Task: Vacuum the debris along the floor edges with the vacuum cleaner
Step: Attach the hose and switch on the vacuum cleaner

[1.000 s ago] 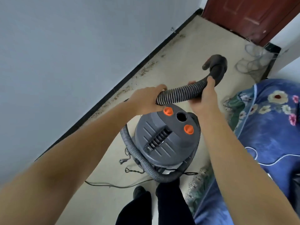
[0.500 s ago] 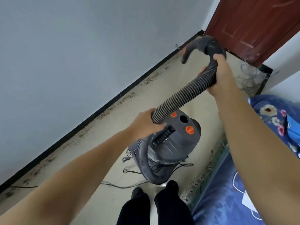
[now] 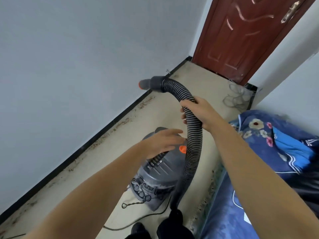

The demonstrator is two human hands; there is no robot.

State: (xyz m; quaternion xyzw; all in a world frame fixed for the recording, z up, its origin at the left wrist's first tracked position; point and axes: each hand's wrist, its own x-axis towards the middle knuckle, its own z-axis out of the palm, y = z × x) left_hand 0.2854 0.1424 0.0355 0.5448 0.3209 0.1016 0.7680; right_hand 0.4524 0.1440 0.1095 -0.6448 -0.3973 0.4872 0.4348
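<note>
Black hose [image 3: 192, 147] gripped by right hand [image 3: 201, 112]; left hand [image 3: 162, 144] beside.

Pale grey wall [image 3: 72, 54] fills nine to twelve o'clock, a black skirting [image 3: 96, 133] running along its foot. Beige floor [image 3: 203, 83] stretches up the middle. Red-brown door [image 3: 241, 35] at one o'clock, brass handle [image 3: 290, 11] up high. Blue floral bedding [image 3: 269, 135] at four o'clock.
</note>
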